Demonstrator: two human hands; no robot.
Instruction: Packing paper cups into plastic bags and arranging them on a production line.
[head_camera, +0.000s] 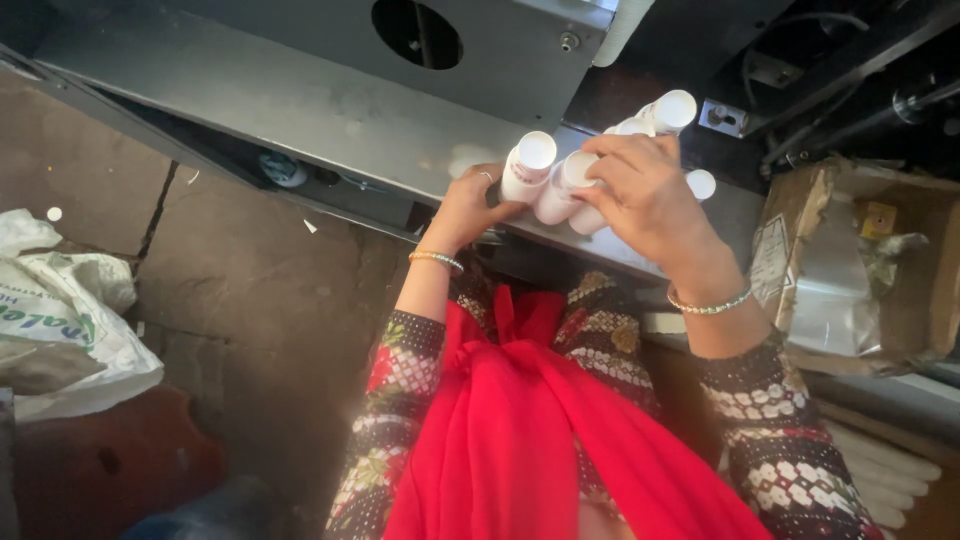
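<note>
From the head camera, a cluster of white cylindrical plastic tubes with round caps stands on the grey metal machine ledge that serves as the bench, straight ahead of the person's body. The tubes' long axes lean slightly, caps towards the camera. The left hand is closed around one tube at the cluster's left edge, gripping its side. The right hand lies over the middle tubes, fingers curled down onto them, holding them bunched; more tubes stick out beyond its fingers. Both hands touch the cluster, the right covering more of it. A crumpled brown cardboard box sits to the right, and a white woven sack lies on the floor at left.
</note>
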